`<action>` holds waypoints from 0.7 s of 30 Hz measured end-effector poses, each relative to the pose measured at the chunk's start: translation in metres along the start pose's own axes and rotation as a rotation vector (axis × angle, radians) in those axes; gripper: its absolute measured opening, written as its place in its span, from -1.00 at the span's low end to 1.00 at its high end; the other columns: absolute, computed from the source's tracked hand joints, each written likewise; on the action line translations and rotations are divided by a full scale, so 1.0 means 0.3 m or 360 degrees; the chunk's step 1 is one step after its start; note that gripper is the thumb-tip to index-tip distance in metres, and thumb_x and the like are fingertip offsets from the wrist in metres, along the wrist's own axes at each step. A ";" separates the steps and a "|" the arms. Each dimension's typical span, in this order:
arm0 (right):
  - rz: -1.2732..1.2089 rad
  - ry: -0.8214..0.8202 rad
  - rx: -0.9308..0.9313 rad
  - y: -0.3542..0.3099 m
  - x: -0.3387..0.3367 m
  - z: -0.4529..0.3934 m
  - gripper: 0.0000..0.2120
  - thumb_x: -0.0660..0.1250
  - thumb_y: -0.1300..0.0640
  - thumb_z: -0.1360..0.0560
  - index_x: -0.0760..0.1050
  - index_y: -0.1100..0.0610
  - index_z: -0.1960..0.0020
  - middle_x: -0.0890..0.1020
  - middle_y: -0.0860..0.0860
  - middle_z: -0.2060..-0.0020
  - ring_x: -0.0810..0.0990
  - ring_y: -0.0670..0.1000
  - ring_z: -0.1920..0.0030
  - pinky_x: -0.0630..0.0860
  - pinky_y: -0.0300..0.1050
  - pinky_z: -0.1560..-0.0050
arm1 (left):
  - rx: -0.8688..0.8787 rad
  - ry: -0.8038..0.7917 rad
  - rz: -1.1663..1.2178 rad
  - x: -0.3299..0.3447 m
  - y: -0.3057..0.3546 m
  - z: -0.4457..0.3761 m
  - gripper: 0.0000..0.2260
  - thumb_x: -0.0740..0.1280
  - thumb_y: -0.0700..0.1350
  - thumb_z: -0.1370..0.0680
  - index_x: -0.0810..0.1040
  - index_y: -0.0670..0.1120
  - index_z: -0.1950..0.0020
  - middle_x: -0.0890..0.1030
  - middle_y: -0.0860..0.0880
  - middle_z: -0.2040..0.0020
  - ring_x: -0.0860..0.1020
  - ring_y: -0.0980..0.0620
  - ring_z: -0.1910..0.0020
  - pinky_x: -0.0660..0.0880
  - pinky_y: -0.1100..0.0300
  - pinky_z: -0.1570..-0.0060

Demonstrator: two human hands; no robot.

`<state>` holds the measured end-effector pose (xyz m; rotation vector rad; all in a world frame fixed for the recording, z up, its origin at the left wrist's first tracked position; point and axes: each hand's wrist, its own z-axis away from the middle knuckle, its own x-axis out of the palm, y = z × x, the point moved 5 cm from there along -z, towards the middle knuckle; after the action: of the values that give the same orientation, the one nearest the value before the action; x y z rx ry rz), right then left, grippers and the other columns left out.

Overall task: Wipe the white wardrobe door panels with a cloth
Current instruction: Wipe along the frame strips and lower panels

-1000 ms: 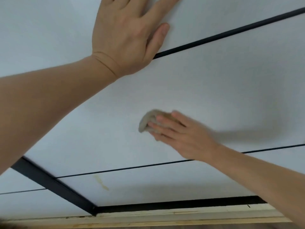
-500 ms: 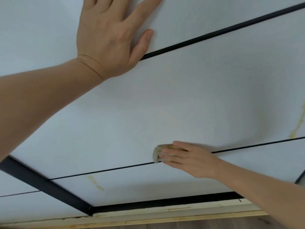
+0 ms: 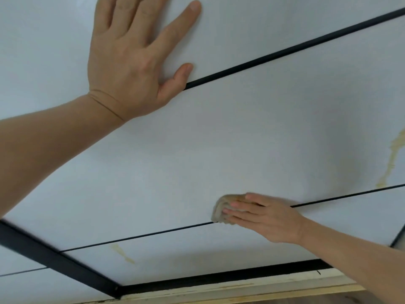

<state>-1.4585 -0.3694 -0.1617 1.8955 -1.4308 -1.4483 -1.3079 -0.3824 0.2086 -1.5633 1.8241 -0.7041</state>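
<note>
**White panels part-wiped, yellow streaks left to clear**

Pale wooden trim (image 3: pixel 219 292) runs along the bottom of the view, nearest the camera, with wood-grain flooring just showing in the corner below it. Above the trim sits the wardrobe door's black metal frame (image 3: pixel 65 266), its two bars meeting at a corner.

Next comes the lowest white door panel (image 3: pixel 197 255), which carries a short yellowish stain (image 3: pixel 122 253); by the look of it, this panel is not yet done. At the thin black dividing strip (image 3: pixel 140 236) above it, the right hand (image 3: pixel 267 218) presses a small folded beige cloth (image 3: pixel 221 210) flat against the door, fingers straight and close together on top of the cloth rather than curled round it. The cloth lies on the bottom edge of the large white middle panel (image 3: pixel 241 139), touching the strip.

That middle panel looks mostly clean around the cloth, though a longer yellowish drip mark (image 3: pixel 392 159) remains at its far right edge, well apart from the cloth.

Farther up, past a thicker black strip (image 3: pixel 295 48), the left hand (image 3: pixel 133 62) rests flat and spread on the upper white panel (image 3: pixel 252 25), holding nothing, likely to brace. Wiping seems midway, with both marks left.
</note>
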 end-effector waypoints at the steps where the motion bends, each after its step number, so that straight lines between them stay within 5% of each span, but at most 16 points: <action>1: -0.0031 -0.0004 -0.0060 0.030 -0.007 0.003 -0.55 -0.06 0.19 -0.73 0.28 0.10 -0.58 0.26 -0.01 -0.59 0.10 0.05 -0.63 -0.19 0.14 -0.64 | -0.0002 -0.0005 -0.0003 0.000 -0.001 0.000 -0.48 0.18 0.16 -0.64 0.33 -0.01 -0.56 0.46 -0.23 -0.43 0.44 -0.26 -0.36 0.28 -0.12 -0.34; 3: -0.0034 0.0121 0.0022 0.178 -0.061 -0.018 -0.53 -0.13 0.21 -0.73 0.20 0.11 -0.61 0.28 0.01 -0.59 0.14 0.06 -0.62 -0.16 0.17 -0.63 | 0.0003 -0.0004 -0.0010 0.000 0.002 0.001 -0.48 0.18 0.15 -0.64 0.33 -0.01 -0.56 0.45 -0.23 -0.45 0.44 -0.27 -0.38 0.28 -0.14 -0.36; 7: -0.0034 0.0681 0.0899 0.628 -0.278 -0.106 -0.46 0.14 0.34 -0.61 0.33 0.13 -0.57 0.31 0.10 -0.56 0.18 0.29 -0.57 -0.01 0.23 -0.60 | -0.0006 0.0002 -0.0024 0.002 -0.001 0.003 -0.48 0.19 0.14 -0.63 0.32 -0.01 -0.56 0.43 -0.23 -0.46 0.43 -0.30 -0.39 0.27 -0.16 -0.39; 10: -0.0087 0.0799 0.1266 0.630 -0.288 -0.113 -0.46 0.16 0.37 -0.59 0.35 0.18 -0.56 0.35 0.14 -0.55 0.18 0.36 -0.55 -0.03 0.27 -0.59 | -0.0009 0.0015 -0.0028 0.004 0.001 -0.002 -0.47 0.22 0.14 -0.62 0.34 -0.01 -0.56 0.42 -0.22 -0.47 0.42 -0.30 -0.41 0.25 -0.17 -0.42; 14: 0.0015 0.0223 0.0398 0.135 -0.041 -0.014 -0.47 0.16 0.19 -0.66 0.20 0.12 -0.62 0.22 0.00 -0.60 0.10 0.13 -0.61 -0.13 0.17 -0.63 | 0.0013 0.0015 -0.0026 0.002 0.001 0.004 -0.47 0.23 0.13 -0.62 0.35 -0.04 -0.56 0.37 -0.23 -0.50 0.36 -0.31 -0.46 0.22 -0.21 -0.46; 17: 0.0056 0.0075 0.0017 0.053 -0.009 0.066 -0.47 0.26 0.10 -0.65 0.28 0.07 -0.60 0.22 -0.02 -0.62 0.13 0.04 -0.63 -0.12 0.13 -0.65 | 0.0019 0.0006 -0.0028 -0.002 0.003 -0.002 -0.47 0.23 0.13 -0.62 0.34 -0.03 -0.56 0.39 -0.23 -0.49 0.38 -0.31 -0.44 0.23 -0.21 -0.45; 19: 0.0005 0.0118 0.0038 0.169 -0.059 0.060 -0.55 0.07 0.17 -0.70 0.30 0.06 -0.59 0.29 0.00 -0.59 0.14 0.08 -0.61 -0.13 0.15 -0.64 | 0.0007 0.0000 -0.0018 -0.005 0.002 -0.001 -0.47 0.23 0.14 -0.62 0.33 -0.02 -0.56 0.39 -0.23 -0.49 0.39 -0.31 -0.43 0.24 -0.21 -0.45; 21: -0.0049 0.0362 0.0422 0.411 -0.174 0.024 -0.49 0.02 0.29 -0.66 0.25 0.09 -0.59 0.31 0.06 -0.57 0.12 0.18 -0.59 -0.11 0.18 -0.63 | 0.0004 0.0005 -0.0016 -0.005 0.006 0.004 -0.46 0.23 0.14 -0.62 0.33 -0.02 -0.57 0.39 -0.22 -0.49 0.38 -0.30 -0.44 0.24 -0.20 -0.45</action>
<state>-1.5240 -0.3747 -0.0448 2.1690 -1.5490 -1.0544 -1.3080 -0.3807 0.2066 -1.5717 1.8180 -0.7142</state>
